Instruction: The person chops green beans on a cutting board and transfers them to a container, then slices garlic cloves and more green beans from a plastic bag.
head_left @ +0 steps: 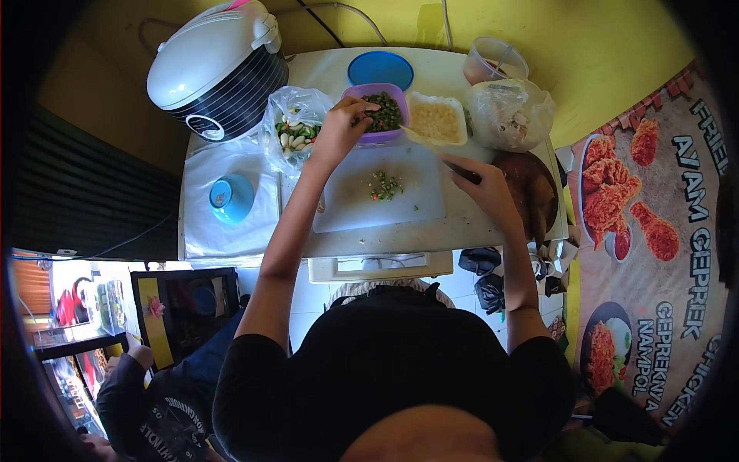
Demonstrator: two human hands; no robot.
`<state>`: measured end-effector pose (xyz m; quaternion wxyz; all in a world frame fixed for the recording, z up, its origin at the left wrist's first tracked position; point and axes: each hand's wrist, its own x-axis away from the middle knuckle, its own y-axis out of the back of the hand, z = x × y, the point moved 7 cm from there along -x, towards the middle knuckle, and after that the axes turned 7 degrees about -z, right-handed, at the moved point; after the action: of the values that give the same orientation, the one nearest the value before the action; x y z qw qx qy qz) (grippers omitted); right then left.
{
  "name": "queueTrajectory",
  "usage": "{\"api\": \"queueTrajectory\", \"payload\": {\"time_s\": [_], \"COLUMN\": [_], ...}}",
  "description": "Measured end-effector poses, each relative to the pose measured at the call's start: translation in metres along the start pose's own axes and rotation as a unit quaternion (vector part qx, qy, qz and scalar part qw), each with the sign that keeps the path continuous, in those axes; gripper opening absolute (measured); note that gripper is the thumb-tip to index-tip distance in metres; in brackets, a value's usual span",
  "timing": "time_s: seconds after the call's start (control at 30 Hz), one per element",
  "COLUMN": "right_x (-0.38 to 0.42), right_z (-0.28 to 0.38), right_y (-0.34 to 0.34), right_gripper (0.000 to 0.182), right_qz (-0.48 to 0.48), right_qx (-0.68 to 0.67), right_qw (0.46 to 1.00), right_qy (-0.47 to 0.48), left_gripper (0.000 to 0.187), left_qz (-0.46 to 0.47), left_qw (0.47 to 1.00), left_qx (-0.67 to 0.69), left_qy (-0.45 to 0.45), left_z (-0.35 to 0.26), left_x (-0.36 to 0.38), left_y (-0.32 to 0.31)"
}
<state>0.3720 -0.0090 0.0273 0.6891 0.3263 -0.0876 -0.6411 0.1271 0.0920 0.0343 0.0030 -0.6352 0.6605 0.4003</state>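
Note:
My right hand [486, 189] grips a knife [464, 171] by its dark handle. The blade points up and left toward a purple container [353, 94] holding chopped green pieces [385, 114]. Over the left side of this container is my left hand [344, 127], fingers bent together; whatever they may hold is hidden. Below lies a white cutting board [354, 212] with a small pile of chopped green and red chilies [385, 186]. A white tub [460, 115] of pale, finely chopped food stands right of the purple container, close to the blade.
A rice cooker [219, 65] stands back left, near a plastic bag of chilies and garlic [296, 135]. A blue bowl [231, 199] sits on plastic sheets. Behind are a blue lid [380, 71] and a clear container [493, 61]. Another person [165, 393] is at lower left.

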Motion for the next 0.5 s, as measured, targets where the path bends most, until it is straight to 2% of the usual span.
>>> {"api": "queueTrajectory", "payload": {"time_s": [0.07,0.1,0.17,0.23,0.3,0.43,0.5], "right_x": [0.008,0.011,0.019,0.023,0.024,0.02,0.02], "right_z": [-0.007,-0.008,-0.016,-0.024,-0.029,-0.024,-0.026], "right_y": [0.0,0.001,-0.005,-0.006,-0.008,-0.018,-0.021], "right_gripper": [0.04,0.04,0.039,0.038,0.038,0.039,0.039], "right_qz": [0.02,0.02,0.066,0.068,0.073,0.067,0.069], "right_qx": [-0.057,-0.057,-0.131,-0.116,-0.1,-0.084,-0.082], "right_qw": [0.995,0.995,0.979,0.979,0.979,0.979,0.979], "right_qy": [-0.084,-0.085,-0.145,-0.153,-0.161,-0.173,-0.176], "left_gripper": [0.022,0.022,0.019,0.017,0.017,0.019,0.018], "left_qz": [0.009,0.017,0.04,0.065,0.046,0.035,-0.004], "left_qw": [1.0,0.999,0.998,0.997,0.989,0.987,0.985], "left_qx": [-0.018,-0.037,-0.018,0.002,-0.107,-0.122,-0.127], "left_qy": [0.016,0.03,0.035,0.04,-0.089,-0.095,-0.112], "left_z": [-0.005,-0.004,0.004,0.006,-0.01,-0.016,-0.02], "left_x": [0.001,0.002,0.003,0.006,0.01,0.019,0.023], "left_y": [0.002,0.002,-0.002,-0.006,-0.004,-0.006,0.0]}}
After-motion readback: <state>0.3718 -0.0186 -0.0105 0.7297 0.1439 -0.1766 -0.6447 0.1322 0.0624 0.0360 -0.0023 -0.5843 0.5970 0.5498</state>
